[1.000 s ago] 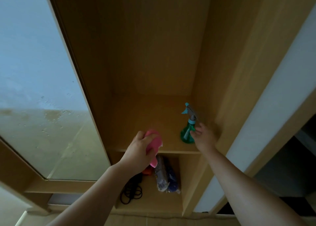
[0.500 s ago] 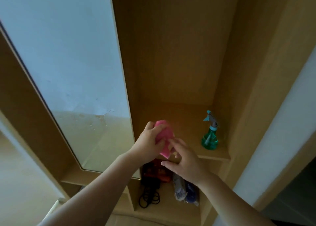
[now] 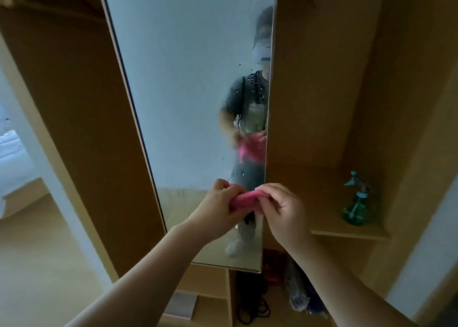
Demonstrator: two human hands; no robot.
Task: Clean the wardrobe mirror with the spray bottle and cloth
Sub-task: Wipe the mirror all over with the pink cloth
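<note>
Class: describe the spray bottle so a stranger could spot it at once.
Right of the tall wardrobe mirror is an open wooden shelf. The spray bottle stands upright on it: a clear green body and light blue trigger head, unlike the pink cloth nearby.

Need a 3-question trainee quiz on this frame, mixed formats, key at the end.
1. True or false: the spray bottle stands upright on the shelf with no hand touching it.
2. How many hands grip the pink cloth? A none, B one, C two.
3. Fill in: the mirror carries scattered ___ on the side nearest the shelf.
Key: 1 true. 2 C: the left hand and right hand both pinch it. 3 droplets.
</note>
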